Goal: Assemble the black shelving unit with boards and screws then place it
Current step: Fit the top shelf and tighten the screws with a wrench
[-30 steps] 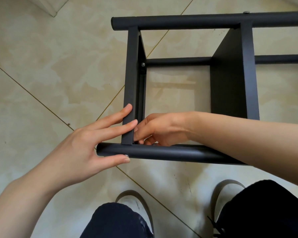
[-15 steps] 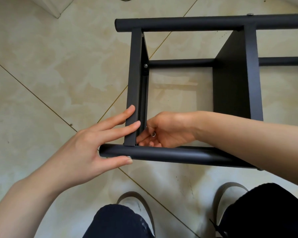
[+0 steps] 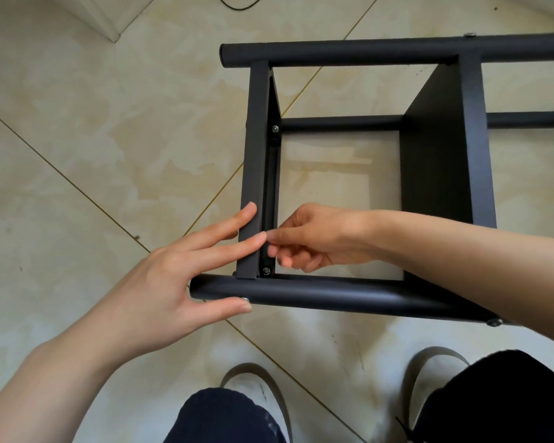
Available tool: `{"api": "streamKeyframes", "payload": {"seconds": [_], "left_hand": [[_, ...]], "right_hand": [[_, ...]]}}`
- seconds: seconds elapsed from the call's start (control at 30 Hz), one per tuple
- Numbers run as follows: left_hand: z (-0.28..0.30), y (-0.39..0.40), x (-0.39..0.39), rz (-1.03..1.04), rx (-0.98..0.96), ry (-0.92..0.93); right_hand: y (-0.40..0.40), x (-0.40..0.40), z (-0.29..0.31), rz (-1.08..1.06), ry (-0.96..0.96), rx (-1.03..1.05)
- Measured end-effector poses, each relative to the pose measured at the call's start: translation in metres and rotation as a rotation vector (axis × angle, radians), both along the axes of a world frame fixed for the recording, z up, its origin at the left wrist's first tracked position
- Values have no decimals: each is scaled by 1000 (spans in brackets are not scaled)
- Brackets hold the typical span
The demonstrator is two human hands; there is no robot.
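On the tiled floor, black shelving unit (image 3: 359,292); left hand (image 3: 173,282) flat against it, fingers straight

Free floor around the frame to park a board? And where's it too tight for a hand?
Bare tile lies left of the frame's end board, out to the wall corner. Tile also shows inside the bay between that board and the inner board. Crowded: the near-left joint, where the left hand and right hand meet above the near tube.

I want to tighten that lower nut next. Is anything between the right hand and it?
Nothing visible: the right hand hovers just above the nut inside the frame, with open space between. The left hand presses the board's outer side.
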State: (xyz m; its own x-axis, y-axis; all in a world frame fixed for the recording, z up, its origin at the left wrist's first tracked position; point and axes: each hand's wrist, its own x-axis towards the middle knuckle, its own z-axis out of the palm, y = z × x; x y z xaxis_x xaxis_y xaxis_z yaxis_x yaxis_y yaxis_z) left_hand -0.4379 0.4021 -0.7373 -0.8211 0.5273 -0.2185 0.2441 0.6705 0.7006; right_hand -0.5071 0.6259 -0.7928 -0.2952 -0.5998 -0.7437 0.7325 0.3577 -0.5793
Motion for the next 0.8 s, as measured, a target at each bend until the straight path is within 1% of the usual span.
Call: {"api": "streamKeyframes", "payload": {"seconds": [0.1,0.3,0.53,0.8], "left_hand": [[0,1,-1,-3,6,-3],[0,1,0,7,-1,-13],[-1,0,-1,5,-3,-18],[0,0,-1,-1,-2,-12]], "right_hand": [[0,1,-2,33,56,32],[-3,6,-3,-31,-45,-45],[0,4,0,-20,-2,-93],[2,4,3,-13,-19,-185]]}}
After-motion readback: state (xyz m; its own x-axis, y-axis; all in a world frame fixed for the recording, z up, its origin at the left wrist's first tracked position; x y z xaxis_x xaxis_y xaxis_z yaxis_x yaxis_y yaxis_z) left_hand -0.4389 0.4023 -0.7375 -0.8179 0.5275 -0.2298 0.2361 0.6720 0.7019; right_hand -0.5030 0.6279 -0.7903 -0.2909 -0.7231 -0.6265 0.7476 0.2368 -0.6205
